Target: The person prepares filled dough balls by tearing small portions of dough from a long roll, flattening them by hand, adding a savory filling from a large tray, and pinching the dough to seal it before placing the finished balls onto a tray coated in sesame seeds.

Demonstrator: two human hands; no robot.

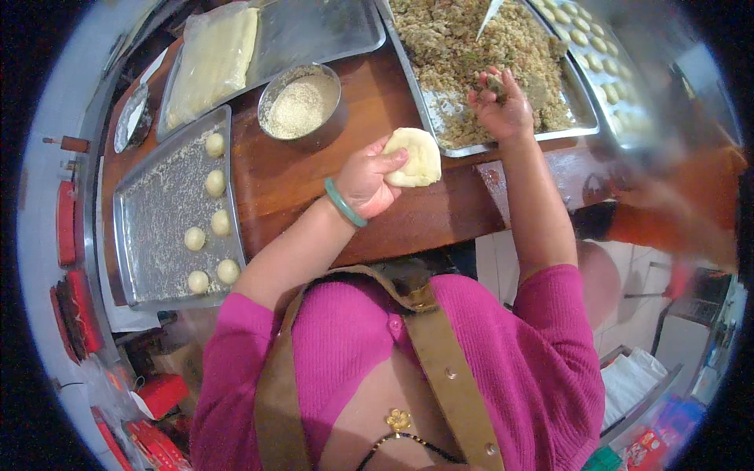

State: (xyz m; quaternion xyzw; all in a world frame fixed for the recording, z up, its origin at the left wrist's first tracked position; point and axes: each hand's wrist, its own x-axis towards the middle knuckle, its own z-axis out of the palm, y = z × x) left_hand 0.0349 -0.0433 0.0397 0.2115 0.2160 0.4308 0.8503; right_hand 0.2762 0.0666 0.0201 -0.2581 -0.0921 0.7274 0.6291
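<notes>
My left hand [369, 179], with a green bangle at the wrist, grips a pale flattened dough round [418, 160] by its left edge, thumb on top. The round is held up above the front of the wooden table. To the right, my right hand [509, 116] is over the near side of a metal tray [561, 135] heaped with crumbly brown filling [448, 59]. Its fingers curl, palm up, around a small dark lump of filling [495, 86]. A pale utensil [488, 17] sticks into the heap at the far side.
A metal bowl [269, 129] of pale seeds or crumbs stands left of centre. Several dough balls [215, 184] lie on a crumb-strewn tray [157, 228]. Behind it are plastic-wrapped dough [212, 59] and a small bowl of white powder [132, 118]. Another tray [620, 86] at right holds dough pieces.
</notes>
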